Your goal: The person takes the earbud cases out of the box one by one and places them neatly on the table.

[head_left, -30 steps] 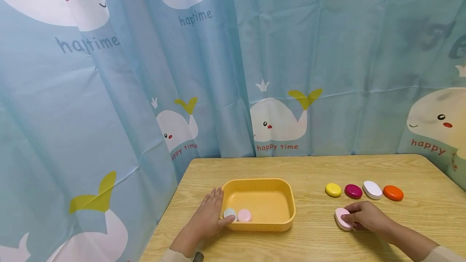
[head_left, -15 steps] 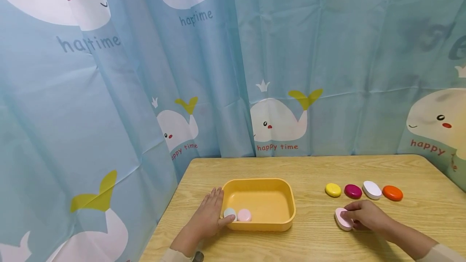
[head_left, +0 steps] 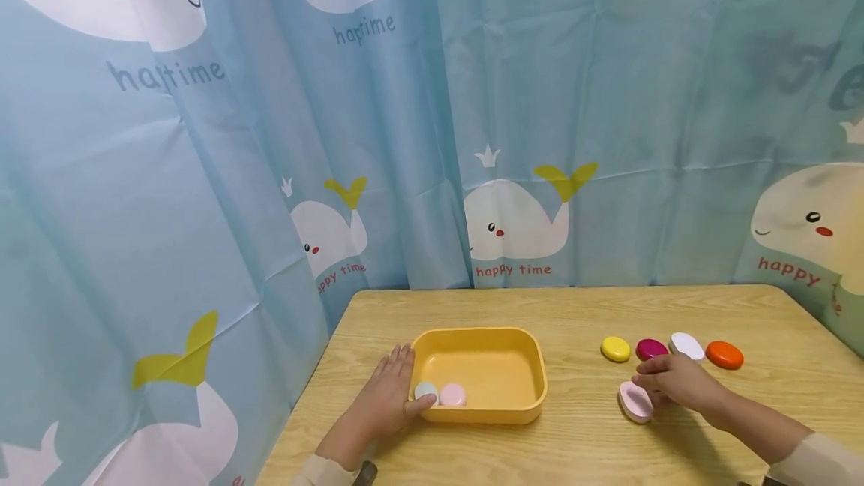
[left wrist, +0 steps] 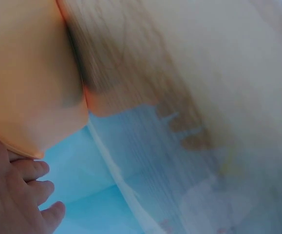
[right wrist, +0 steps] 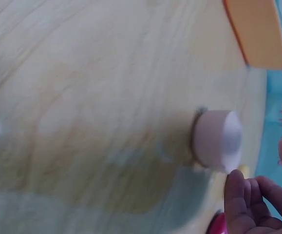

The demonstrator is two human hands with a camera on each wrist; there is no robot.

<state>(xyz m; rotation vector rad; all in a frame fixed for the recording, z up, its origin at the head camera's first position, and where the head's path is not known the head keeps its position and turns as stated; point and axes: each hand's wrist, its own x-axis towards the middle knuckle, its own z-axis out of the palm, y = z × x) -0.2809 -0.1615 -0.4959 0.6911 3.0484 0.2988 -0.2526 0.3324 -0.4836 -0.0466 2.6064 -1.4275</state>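
Observation:
My left hand (head_left: pixel 386 396) rests against the left wall of a yellow-orange rectangular box (head_left: pixel 482 416), fingers straight and thumb over its near corner. In the left wrist view those fingers (left wrist: pixel 31 170) lie along the box wall (left wrist: pixel 28 73). A pale grey round piece (head_left: pixel 424 390) and a pink round piece (head_left: pixel 452 394) are inside, near the front left. To the right, a pale pink oval piece (head_left: pixel 635 403) stands on the table. Just behind it is my right hand (head_left: pixel 685 381), thumb and fingers apart, holding nothing; a fingertip is by the piece's edge (right wrist: pixel 211 139) in the right wrist view.
Behind the right hand sit a yellow oval piece (head_left: pixel 616 349), a magenta one (head_left: pixel 649 348), a white one (head_left: pixel 686 346) and an orange one (head_left: pixel 724 355) in a row. The wooden table (head_left: pixel 432 306) ends at a blue whale-print curtain (head_left: pixel 634 223).
My right hand has let go of the pale pink oval piece and moved slightly up and away from it. The piece stays about where it was. The left hand keeps its place at the box.

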